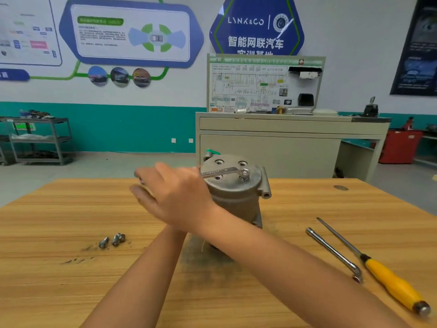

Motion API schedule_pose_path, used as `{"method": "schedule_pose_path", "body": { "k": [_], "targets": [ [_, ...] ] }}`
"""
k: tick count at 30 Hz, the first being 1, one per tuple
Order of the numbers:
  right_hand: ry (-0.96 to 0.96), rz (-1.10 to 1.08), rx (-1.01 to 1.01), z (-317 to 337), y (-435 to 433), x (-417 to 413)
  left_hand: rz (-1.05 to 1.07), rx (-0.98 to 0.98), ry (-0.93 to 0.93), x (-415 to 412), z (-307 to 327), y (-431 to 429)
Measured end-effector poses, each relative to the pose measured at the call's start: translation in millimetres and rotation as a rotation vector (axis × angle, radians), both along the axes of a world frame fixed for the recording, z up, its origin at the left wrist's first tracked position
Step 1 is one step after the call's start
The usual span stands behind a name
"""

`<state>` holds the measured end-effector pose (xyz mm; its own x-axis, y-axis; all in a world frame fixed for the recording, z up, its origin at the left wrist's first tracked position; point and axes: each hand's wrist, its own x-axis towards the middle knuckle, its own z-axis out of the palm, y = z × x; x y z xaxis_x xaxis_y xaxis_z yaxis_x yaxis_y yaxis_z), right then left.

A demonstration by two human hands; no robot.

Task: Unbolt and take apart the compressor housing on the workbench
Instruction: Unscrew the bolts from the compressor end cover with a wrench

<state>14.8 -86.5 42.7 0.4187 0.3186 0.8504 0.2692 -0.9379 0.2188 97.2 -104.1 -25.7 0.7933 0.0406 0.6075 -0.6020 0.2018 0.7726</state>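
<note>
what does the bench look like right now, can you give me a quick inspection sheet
surface: wooden workbench, dark grit smears around the housing
job's things: compressor housing upright; ring wrench on one raised bolt; three other top holes look empty; loose bolts lying to the left
clutter: yellow-handled screwdriver and L-shaped bar at right
grippers: right hand open, blurred, at the wrench handle; left hand hidden under the right forearm
cables: nothing seen
surroundings: cabinet with wiring-diagram board, shelf cart, wall posters
</note>
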Motion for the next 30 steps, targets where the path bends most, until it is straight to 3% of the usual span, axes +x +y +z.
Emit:
{"method": "schedule_pose_path", "body": {
  "k": [2,3,5,9,11,14,17,22,26,28,30],
  "targets": [
    [-0.192,0.306,0.147,-31.8,-9.3,-49.2,-0.021,-0.007,-0.002,2.4,1.5,5.4],
    [-0.226,0.351,0.219,-42.1,-22.6,-70.7,-0.044,0.029,0.036,6.6,4.0,8.5],
    [-0.29,0.238,0.356,-50.8,-57.8,-109.0,-0.082,0.094,0.074,11.8,8.8,14.9],
    [-0.449,-0.193,0.542,-17.5,-135.4,-123.5,-0.055,0.088,0.055,4.4,9.4,18.3],
    [-0.296,-0.396,0.658,11.0,-169.8,-98.4,-0.031,0.102,0.055,-0.1,10.0,18.1],
    [0.195,-0.653,0.665,60.5,-201.0,-27.7,-0.007,0.109,0.032,-1.1,11.7,16.7],
    [0.507,-0.614,0.594,92.1,-181.0,35.1,0.007,0.119,0.009,-5.6,10.4,11.8],
    [0.624,-0.446,0.351,74.5,-92.3,71.0,0.025,0.111,-0.044,-12.2,14.2,4.6],
    [0.365,-0.172,0.059,23.2,-9.4,20.4,0.025,0.076,0.101,-8.9,7.8,0.9],
    [0.088,0.115,0.146,-12.2,2.0,-29.5,0.009,0.007,0.165,-8.9,6.6,2.4],
    [-0.171,0.267,0.281,-43.3,-17.0,-72.7,0.03,0.032,0.122,-8.3,6.8,6.9]
  ]
}}
